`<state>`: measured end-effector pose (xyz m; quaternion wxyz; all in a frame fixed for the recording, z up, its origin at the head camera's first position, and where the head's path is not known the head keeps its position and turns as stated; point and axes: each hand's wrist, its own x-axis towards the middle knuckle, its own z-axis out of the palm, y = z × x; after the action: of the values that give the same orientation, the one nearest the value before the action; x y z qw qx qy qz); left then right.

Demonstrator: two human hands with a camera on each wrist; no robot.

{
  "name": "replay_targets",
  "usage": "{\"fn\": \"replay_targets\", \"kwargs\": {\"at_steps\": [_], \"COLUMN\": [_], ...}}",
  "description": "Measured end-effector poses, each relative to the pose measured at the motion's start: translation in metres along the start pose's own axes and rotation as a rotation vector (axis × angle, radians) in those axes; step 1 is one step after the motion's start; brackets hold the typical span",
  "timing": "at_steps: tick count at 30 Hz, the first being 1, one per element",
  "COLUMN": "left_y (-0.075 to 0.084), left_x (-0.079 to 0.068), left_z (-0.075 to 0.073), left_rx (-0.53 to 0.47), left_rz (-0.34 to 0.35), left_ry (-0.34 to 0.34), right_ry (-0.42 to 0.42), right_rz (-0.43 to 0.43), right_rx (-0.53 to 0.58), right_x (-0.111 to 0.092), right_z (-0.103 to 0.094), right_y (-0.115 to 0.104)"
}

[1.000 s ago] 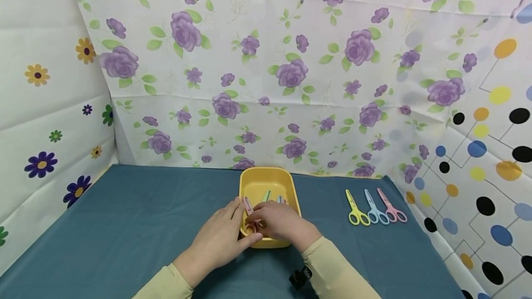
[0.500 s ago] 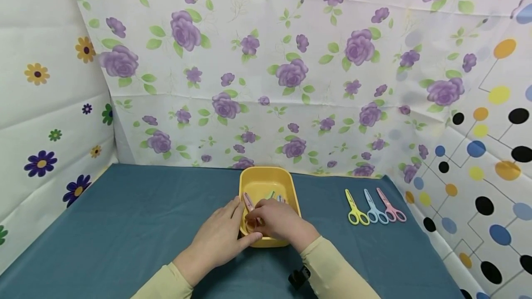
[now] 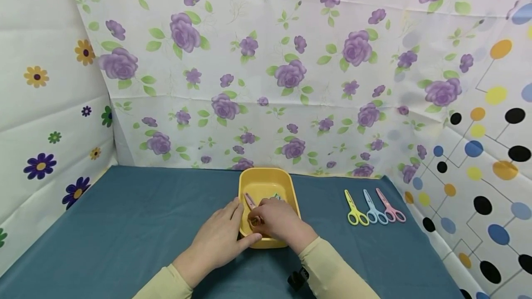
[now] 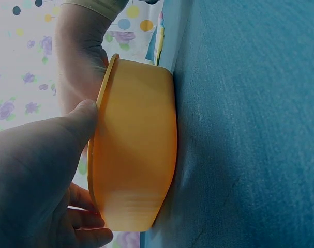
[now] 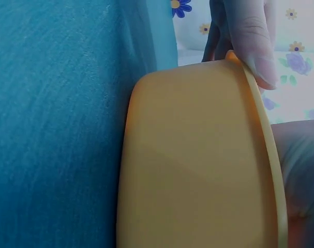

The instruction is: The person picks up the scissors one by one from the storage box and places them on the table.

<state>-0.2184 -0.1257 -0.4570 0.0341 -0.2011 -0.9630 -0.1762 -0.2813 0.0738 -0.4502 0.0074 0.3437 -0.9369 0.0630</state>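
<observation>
In the head view my left hand holds the near left corner of a yellow plastic tray, fingers along its left side and thumb on the front rim. The left wrist view shows that thumb against the rim. My right hand reaches down inside the tray, fingers bent at the handles of pink scissors, whose blade end points away from me. Part of a green and a pale piece shows just past the right knuckles; the rest is hidden beneath that hand. The right wrist view shows only the tray's outer wall.
Yellow scissors, light blue scissors and pink scissors lie side by side at the right on the dark blue cloth. A flowered sheet hangs behind the table. A black device sits at the right wrist.
My right fingers shift slightly in the tray. The pink scissors there have moved a little right, and the green piece has slid right and is more covered. The left hand stays put.
</observation>
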Motion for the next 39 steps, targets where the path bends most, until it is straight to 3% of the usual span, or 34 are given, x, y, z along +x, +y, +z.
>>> {"fn": "replay_targets", "kwargs": {"at_steps": [19,27,39], "left_y": [0.000,0.000,0.000], "left_x": [0.001,0.002,0.002], "left_z": [-0.002,-0.001,-0.001], "left_rx": [-0.007,-0.009,-0.001], "left_rz": [0.000,-0.004,0.001], "left_ry": [-0.002,-0.010,-0.004], "right_ry": [0.021,0.080,0.107], "right_rz": [0.042,0.024,0.063], "right_rx": [-0.014,-0.025,-0.035], "right_x": [0.000,-0.005,-0.015], "right_z": [-0.002,-0.004,-0.004], "right_y": [0.002,0.003,0.010]}}
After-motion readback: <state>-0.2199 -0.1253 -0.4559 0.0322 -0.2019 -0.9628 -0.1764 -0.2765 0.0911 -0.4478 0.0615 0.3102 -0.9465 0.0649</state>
